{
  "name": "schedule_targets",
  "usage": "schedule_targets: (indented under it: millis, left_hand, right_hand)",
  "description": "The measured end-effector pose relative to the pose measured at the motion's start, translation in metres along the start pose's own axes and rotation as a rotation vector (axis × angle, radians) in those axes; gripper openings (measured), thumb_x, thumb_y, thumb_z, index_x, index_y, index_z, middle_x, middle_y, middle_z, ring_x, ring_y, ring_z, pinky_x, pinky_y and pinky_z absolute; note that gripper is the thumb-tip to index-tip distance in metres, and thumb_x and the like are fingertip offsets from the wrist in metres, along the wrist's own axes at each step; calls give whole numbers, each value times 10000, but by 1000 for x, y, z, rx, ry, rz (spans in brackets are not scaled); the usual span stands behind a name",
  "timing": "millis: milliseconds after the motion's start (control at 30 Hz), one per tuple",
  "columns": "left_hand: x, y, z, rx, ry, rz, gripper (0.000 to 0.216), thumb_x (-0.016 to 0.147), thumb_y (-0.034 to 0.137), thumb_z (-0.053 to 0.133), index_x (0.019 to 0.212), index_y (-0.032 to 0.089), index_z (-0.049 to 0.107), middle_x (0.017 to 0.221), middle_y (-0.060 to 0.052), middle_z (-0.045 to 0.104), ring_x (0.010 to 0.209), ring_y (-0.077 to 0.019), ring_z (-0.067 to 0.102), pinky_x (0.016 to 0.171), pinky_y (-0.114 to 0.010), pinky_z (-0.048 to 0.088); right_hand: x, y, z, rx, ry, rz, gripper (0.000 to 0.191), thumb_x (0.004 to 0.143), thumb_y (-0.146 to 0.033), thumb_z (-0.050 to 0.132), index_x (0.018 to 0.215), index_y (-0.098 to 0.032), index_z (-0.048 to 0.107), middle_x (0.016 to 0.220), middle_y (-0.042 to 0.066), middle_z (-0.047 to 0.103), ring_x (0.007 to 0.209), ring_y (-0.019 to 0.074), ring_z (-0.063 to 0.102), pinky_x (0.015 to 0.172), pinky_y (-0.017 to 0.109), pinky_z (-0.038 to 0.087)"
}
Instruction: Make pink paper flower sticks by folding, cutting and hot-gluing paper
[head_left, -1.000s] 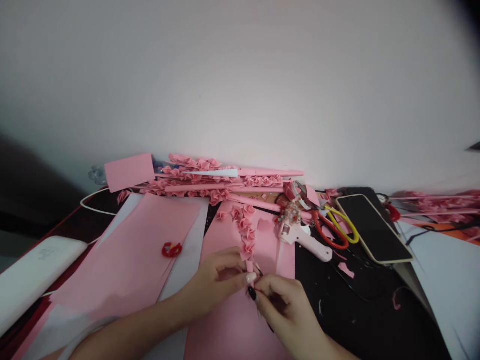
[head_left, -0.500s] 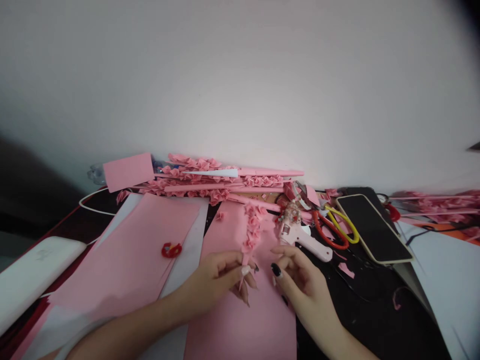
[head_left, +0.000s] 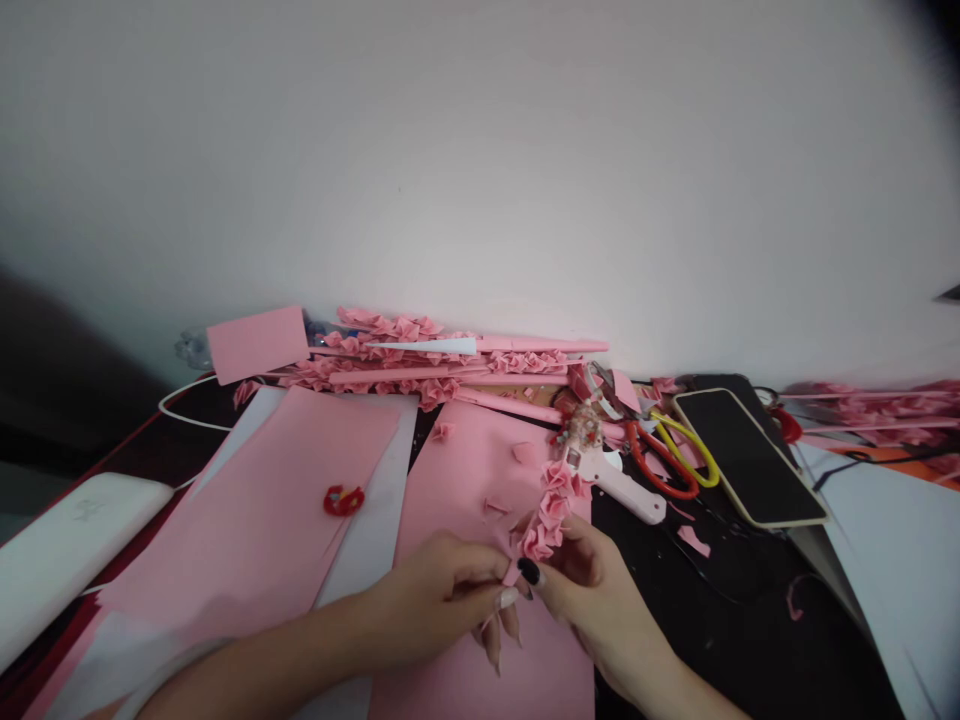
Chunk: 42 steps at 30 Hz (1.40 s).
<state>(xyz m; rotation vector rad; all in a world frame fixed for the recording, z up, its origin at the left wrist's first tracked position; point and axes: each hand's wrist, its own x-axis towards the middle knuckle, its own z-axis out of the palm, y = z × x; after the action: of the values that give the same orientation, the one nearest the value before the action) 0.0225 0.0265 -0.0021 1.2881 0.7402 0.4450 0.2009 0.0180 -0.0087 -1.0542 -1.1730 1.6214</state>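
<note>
My left hand (head_left: 450,595) and my right hand (head_left: 581,585) meet over a pink paper sheet (head_left: 472,480) near the desk's front. Both pinch the near end of a pink stick covered in small folded paper flowers (head_left: 551,505), which tilts up and to the right towards the pink glue gun (head_left: 611,478). The left thumb and forefinger close on the stick's bare tip, and the right fingers wrap the flowered part just above. A few loose pink petals (head_left: 525,452) lie on the sheet in front of the hands.
More flowered pink sticks (head_left: 450,365) are heaped by the wall. Red and yellow scissors (head_left: 671,455), a phone (head_left: 746,455), a second pink sheet with a red bit (head_left: 343,498) and a white device (head_left: 67,545) at the left lie around.
The flowered stick has swung from leaning left to leaning right. My right hand left it half a second ago and has come back to grip it beside the left hand.
</note>
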Motion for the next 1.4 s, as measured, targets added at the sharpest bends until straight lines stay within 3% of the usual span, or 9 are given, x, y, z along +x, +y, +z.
schedule_targets:
  millis: [667, 900, 1067, 1400]
  left_hand:
    - [-1, -1, -1, 161, 14, 40, 238, 876, 259, 457, 686, 141, 539, 677, -24, 643, 559, -148, 669, 508, -185, 483]
    - [-2, -1, 0, 115, 8, 10, 258, 875, 317, 482, 701, 142, 557, 692, -20, 640, 548, -128, 650, 518, -186, 492]
    - [-2, -1, 0, 127, 16, 17, 250, 876, 299, 482, 695, 142, 554, 666, -8, 625, 551, -130, 654, 514, -182, 487]
    - [-2, 1, 1, 93, 15, 3, 228, 856, 283, 488, 680, 145, 536, 680, -16, 628, 548, -123, 646, 517, -187, 499]
  right_hand:
    - [1, -1, -1, 48, 16, 53, 303, 633, -359, 785, 705, -180, 551, 644, -16, 534, 579, 114, 458, 530, 230, 375]
    - [0, 0, -1, 74, 20, 66, 302, 628, -338, 790, 707, -171, 551, 642, -17, 540, 551, 95, 445, 496, 210, 361]
    - [1, -2, -1, 68, 11, 47, 267, 645, -305, 784, 712, -178, 560, 651, -21, 539, 592, 109, 464, 568, 232, 390]
    - [0, -4, 0, 38, 14, 39, 309, 641, -384, 779, 711, -192, 548, 634, -22, 546, 558, 118, 463, 534, 239, 370]
